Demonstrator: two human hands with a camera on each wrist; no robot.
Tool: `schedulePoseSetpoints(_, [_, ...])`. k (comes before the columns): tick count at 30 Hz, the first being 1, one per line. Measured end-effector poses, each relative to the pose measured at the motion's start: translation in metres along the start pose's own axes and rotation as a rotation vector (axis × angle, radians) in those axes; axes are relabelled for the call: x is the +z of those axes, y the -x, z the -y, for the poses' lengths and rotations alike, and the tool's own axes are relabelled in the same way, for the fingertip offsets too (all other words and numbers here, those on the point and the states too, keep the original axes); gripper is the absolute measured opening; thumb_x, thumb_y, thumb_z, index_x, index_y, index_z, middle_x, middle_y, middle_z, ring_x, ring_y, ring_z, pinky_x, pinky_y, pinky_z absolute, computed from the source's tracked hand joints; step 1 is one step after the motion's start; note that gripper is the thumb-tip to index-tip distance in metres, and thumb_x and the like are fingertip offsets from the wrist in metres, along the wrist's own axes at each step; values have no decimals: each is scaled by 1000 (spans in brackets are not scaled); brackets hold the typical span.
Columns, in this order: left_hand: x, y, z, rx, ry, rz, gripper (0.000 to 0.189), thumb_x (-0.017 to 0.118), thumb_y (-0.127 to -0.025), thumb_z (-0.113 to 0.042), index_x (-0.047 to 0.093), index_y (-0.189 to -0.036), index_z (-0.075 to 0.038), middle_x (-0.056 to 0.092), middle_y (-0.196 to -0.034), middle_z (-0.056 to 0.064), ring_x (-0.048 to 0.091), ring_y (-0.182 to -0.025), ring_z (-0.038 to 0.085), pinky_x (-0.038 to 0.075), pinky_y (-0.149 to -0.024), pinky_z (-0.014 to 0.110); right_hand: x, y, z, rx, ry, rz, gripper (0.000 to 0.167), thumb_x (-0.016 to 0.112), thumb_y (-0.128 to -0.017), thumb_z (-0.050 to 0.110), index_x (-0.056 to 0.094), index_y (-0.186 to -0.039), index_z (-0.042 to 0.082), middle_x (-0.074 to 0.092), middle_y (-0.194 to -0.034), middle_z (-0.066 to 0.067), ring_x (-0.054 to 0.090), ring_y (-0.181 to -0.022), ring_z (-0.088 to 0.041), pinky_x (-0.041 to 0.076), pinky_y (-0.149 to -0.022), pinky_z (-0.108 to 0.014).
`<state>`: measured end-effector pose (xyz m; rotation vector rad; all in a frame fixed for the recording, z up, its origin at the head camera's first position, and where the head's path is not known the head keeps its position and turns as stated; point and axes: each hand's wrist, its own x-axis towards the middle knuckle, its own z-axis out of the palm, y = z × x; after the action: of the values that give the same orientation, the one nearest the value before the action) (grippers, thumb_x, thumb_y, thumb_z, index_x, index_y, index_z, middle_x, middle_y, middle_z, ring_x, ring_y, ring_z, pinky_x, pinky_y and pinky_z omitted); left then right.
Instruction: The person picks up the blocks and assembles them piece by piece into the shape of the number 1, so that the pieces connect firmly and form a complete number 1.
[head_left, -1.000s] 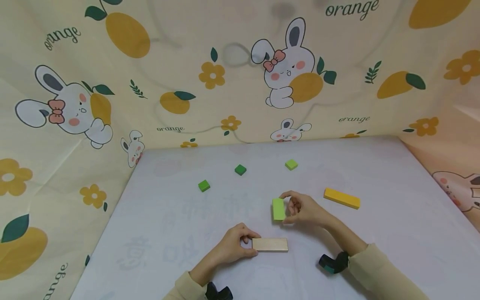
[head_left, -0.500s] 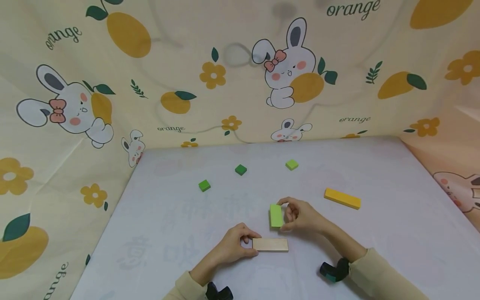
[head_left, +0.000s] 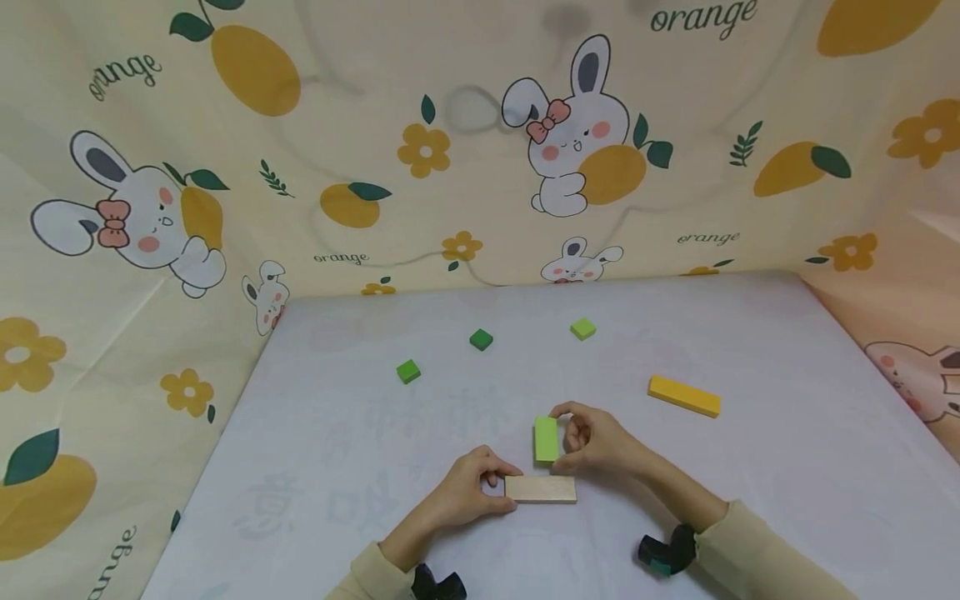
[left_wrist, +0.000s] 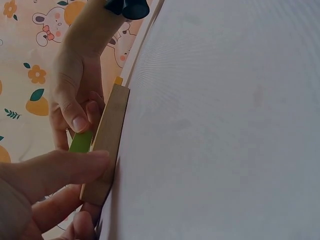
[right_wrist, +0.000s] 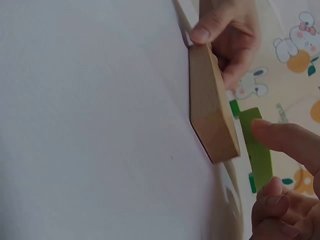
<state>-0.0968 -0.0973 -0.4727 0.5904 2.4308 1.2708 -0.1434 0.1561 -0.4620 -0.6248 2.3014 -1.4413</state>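
My left hand pinches the left end of a plain wooden block that lies lengthwise on the white surface. In the left wrist view the thumb presses one long side of that wooden block. Just beyond it, my right hand holds a light green block between thumb and fingertips, its long side pointing away from me. In the right wrist view the light green block stands beside the wooden one with a narrow gap; whether it touches the surface I cannot tell.
A yellow bar lies to the right of my right hand. Farther back are three small cubes: a green one, a dark green one and a light green one. A patterned cloth rises behind the white surface.
My right hand has drawn the light green block toward me and slightly left, closer to the wooden block. The left hand and the wooden block have stayed in place.
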Motion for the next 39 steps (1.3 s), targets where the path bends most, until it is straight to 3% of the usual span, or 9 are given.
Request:
schedulePoseSetpoints(6, [0,0,1,-10,5,5,30,79,-74,-8,73,-104,-4,51,-83,0,42,-76,3,34,-70,15,6,-1,-1,26,-27,8,63,82,-69,6,50,-122,-5,50,-70,-1,42,-59,0,36,-53,-16])
schedulePoseSetpoints(11, [0,-1,1,-8,0,2,31,79,-74,-8,73,-104,-5,52,-83,0,42,-76,3,34,-70,15,8,-2,-2,40,-24,14,62,81,-69,7,51,-121,-5,52,-70,-3,42,-58,0,36,-53,-16])
schedulePoseSetpoints(17, [0,-1,0,4,-4,-3,31,79,-74,-8,73,-104,-5,53,-83,2,42,-76,2,34,-70,15,10,-2,-4,21,-19,29,61,81,-69,7,52,-120,-6,53,-70,-6,43,-57,0,36,-52,-16])
schedulePoseSetpoints(25, [0,0,-1,-7,-4,-5,31,79,-74,-9,73,-104,-5,52,-83,1,42,-76,3,34,-70,15,13,-3,-7,-5,-3,56,60,81,-71,8,51,-121,-5,50,-68,1,42,-56,2,35,-52,-15])
schedulePoseSetpoints(39, [2,0,2,-1,-9,-23,31,80,-72,-9,74,-103,-5,52,-82,1,42,-74,2,34,-69,15,13,0,-3,14,10,76,61,81,-73,10,50,-123,-6,49,-66,3,39,-55,2,33,-51,-14])
